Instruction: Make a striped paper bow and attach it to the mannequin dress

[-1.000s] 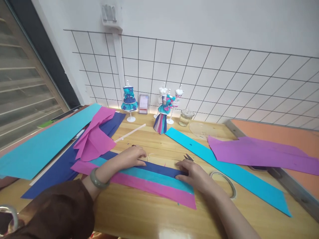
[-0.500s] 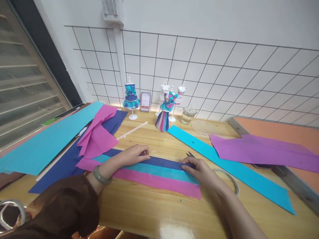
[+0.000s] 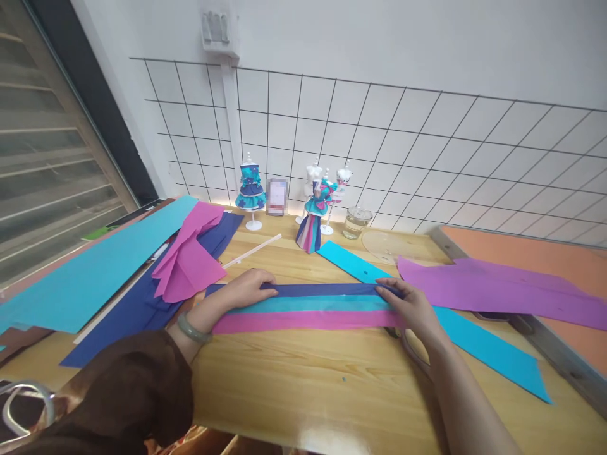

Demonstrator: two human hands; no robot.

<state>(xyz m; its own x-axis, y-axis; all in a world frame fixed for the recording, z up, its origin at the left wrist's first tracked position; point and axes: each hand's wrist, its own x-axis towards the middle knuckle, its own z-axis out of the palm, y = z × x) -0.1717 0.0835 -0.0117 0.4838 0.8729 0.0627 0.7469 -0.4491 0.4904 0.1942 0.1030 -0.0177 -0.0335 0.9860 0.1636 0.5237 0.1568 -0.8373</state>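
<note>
A layered strip of thin, cloth-like material stretches between my hands, with dark blue, turquoise and pink bands. My left hand pinches the blue upper edge near its left end; a bangle sits on that wrist. At the right end, thumb and fingers of my right hand grip the same edge. The strip looks held taut, close above the wooden table. Partly hidden under my right hand and the strip are scissors, with a pale handle loop showing.
Turquoise sheets, pink cloth and dark blue cloth pile up at left. A turquoise strip and purple sheet lie right. Behind stand small dressed mannequins, a phone and a glass.
The layered strip has moved up and away from me and now runs straighter. My right hand has shifted right and away, still gripping it; the scissors are now more covered.
</note>
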